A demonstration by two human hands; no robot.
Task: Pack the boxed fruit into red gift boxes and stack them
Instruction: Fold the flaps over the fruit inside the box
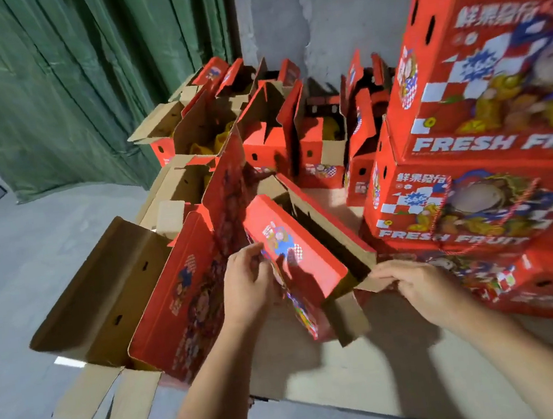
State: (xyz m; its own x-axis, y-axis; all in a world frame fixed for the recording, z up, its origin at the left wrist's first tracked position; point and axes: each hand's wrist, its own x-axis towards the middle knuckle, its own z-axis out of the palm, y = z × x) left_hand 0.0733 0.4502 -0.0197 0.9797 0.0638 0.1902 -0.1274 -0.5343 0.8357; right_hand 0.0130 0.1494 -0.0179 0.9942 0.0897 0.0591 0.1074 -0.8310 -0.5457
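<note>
An open red gift box (303, 261) stands in front of me with its flaps up, its inside hidden. My left hand (247, 283) grips the near-left flap of this box. My right hand (421, 284) holds the box's near-right brown flap at its edge. To the right rises a stack of closed red gift boxes (484, 110) printed FRESH FRUIT. Behind stand several more open red gift boxes (269, 131); yellow fruit packaging (216, 144) shows in some.
A large open red box with brown flaps (112, 297) stands at the near left on the grey concrete floor (13, 239). A green curtain (63, 78) hangs at the back left, a grey wall (315, 15) behind. Flat cardboard (338, 374) lies under the boxes.
</note>
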